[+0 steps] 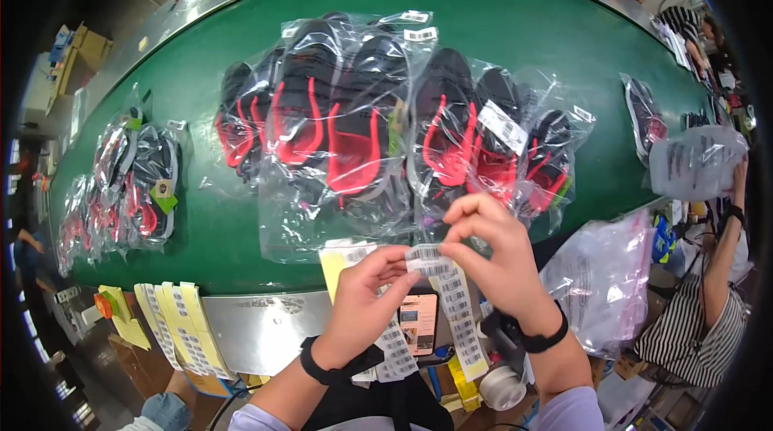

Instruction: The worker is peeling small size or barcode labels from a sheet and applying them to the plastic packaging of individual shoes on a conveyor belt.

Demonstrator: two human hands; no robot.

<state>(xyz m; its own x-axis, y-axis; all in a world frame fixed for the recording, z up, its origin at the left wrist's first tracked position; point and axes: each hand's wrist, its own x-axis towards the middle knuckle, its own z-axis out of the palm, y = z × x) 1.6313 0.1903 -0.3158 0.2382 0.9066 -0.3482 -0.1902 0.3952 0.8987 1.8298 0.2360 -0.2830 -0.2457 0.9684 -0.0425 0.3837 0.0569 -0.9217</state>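
- The barcode label (427,258) sits pinched between my two hands, just short of the green surface (515,36), its long axis running left to right.
- My left hand (366,290) grips its left end and a label strip (459,314) hanging down; my right hand (491,250) pinches the right end, apparently peeling.
- The bagged black-and-red sandals (354,125) lie straight ahead, the nearest bag nearer my right hand.

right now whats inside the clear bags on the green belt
The clear bags on the green belt hold black slippers with red straps. Glare and overlapping plastic hide the soles and how many slippers each bag holds.
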